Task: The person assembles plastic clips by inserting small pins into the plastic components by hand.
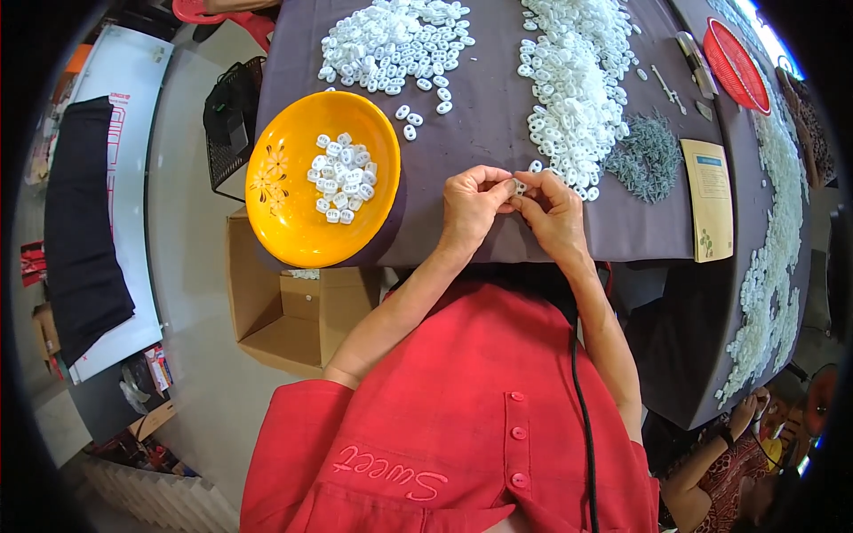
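Both hands meet at the near edge of the cloth-covered table. My left hand and my right hand pinch one small white plastic piece between thumbs and fingertips; the fingers cover much of it. Just beyond my right hand lies a long heap of loose white two-holed plastic pieces. To the right of that heap is a tangle of small grey-green parts. A yellow-orange bowl with a flower print stands left of my left hand, and several white pieces rest in it.
Another heap of white pieces lies at the far left. A tan booklet, a red basket and a thin tool are on the right. Under the bowl stands a cardboard box. Another person's arm shows at lower right.
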Available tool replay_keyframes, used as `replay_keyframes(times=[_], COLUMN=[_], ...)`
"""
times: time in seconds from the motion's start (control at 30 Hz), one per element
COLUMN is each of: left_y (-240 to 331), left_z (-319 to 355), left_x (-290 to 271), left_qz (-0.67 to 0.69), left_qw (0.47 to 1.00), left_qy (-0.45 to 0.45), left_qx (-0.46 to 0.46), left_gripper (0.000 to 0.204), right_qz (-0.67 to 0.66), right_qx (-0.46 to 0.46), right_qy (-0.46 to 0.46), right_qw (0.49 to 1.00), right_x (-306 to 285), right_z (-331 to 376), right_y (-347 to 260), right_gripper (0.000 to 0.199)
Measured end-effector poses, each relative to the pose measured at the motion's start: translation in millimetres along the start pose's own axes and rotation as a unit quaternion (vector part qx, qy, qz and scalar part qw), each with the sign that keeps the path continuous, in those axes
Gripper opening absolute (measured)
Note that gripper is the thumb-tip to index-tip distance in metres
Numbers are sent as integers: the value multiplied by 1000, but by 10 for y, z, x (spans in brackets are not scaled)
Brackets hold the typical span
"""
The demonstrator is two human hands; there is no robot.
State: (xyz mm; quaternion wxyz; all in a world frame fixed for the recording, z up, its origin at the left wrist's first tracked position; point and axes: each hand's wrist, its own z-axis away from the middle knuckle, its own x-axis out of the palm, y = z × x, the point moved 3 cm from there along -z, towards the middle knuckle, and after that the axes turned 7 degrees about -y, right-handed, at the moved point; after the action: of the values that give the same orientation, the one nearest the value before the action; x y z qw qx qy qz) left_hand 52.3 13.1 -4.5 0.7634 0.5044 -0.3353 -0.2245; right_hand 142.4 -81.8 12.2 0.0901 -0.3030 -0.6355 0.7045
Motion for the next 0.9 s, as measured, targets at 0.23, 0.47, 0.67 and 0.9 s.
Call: replay_keyframes(times=[0.23, 0.47, 0.67, 0.9], left_y=[3, 29, 12, -4], left_z=[10, 17, -42, -7], left_x=[-6, 7, -20, 25], left_qz=[-15, 1, 7, 13], left_qw=[999, 1000, 1000, 1000], left_qy=[29, 18, -8, 8], left_qx=[29, 7, -25, 18], left_gripper=[6, 7, 6, 3], right_qz=[167, 214, 239, 240], right_qx=[-70, -132, -161, -201], right_qy=[21, 3, -9, -7], right_qw=[983, 968, 957, 950], right_x=[59, 35, 29, 44], right_z=[-47, -49, -31, -25], right_y=[-218, -130, -137, -66], right_gripper=[28, 27, 24, 22])
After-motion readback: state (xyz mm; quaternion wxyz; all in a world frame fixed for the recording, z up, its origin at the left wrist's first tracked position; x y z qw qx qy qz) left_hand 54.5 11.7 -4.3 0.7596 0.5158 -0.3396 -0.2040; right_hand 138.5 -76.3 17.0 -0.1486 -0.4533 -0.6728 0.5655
